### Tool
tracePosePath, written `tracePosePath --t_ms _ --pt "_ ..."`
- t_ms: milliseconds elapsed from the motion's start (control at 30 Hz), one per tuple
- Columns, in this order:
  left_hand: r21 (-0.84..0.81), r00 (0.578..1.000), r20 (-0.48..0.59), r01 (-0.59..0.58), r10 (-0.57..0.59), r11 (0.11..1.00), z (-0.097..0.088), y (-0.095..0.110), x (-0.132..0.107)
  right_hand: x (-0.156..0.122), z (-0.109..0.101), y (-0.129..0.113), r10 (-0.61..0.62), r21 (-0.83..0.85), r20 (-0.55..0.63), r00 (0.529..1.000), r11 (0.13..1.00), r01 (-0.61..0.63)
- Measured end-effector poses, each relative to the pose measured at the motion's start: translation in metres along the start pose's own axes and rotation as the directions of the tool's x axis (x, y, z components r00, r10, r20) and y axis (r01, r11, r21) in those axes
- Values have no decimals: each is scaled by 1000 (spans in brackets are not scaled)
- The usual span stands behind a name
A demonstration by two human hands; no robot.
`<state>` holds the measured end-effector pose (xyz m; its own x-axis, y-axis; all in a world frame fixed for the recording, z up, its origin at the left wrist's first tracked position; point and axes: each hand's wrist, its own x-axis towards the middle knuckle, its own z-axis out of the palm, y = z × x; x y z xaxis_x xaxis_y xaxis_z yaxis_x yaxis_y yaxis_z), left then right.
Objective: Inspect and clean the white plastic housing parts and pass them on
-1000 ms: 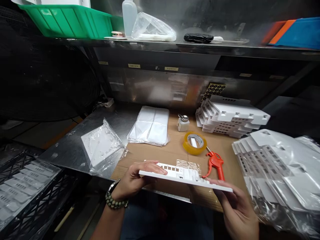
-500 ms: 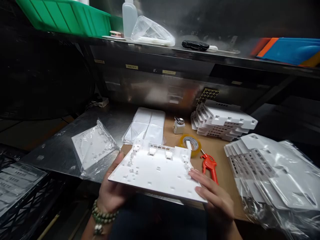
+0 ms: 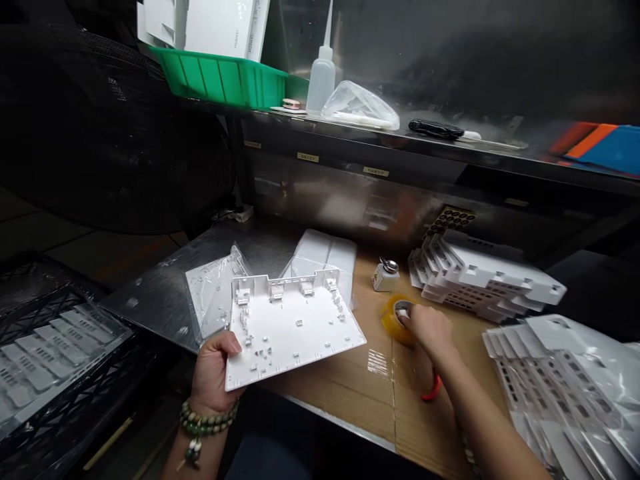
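My left hand (image 3: pixel 213 373) grips the near left corner of a white plastic panel (image 3: pixel 290 327), held flat above the bench edge with its ribbed inner side up. My right hand (image 3: pixel 425 327) has reached forward and rests on the yellow tape roll (image 3: pixel 395 319) on the cardboard mat (image 3: pixel 380 387), fingers curled over it. A red air blow gun (image 3: pixel 431 390) lies under my right forearm, mostly hidden.
A stack of white panels (image 3: pixel 485 277) sits at the back right, bagged panels (image 3: pixel 565 380) at the right, one bagged panel (image 3: pixel 213 300) and folded bags (image 3: pixel 325 257) at the left. A small dispenser (image 3: pixel 385 275) stands behind the tape. A black crate (image 3: pixel 55 360) is at left.
The panel was flipped from edge-on to inner side up. My right hand let go of it and moved to the tape roll; my left hand alone holds it now.
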<state>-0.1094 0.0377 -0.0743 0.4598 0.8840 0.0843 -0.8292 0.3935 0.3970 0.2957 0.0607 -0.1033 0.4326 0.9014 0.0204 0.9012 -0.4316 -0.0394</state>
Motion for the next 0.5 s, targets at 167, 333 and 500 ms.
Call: tracePosePath --t_ms 167,333,500 --pt "-127 991 134 28 -11 991 -24 8 3 -2 -32 -1 -71 54 -76 995 996 75" --pt "-175 996 70 66 -54 982 -18 -1 8 41 -58 -17 -169 64 -228 959 980 188" --pt "-162 982 -106 137 -156 977 -9 -8 7 79 -57 -32 -208 37 -219 953 975 221"
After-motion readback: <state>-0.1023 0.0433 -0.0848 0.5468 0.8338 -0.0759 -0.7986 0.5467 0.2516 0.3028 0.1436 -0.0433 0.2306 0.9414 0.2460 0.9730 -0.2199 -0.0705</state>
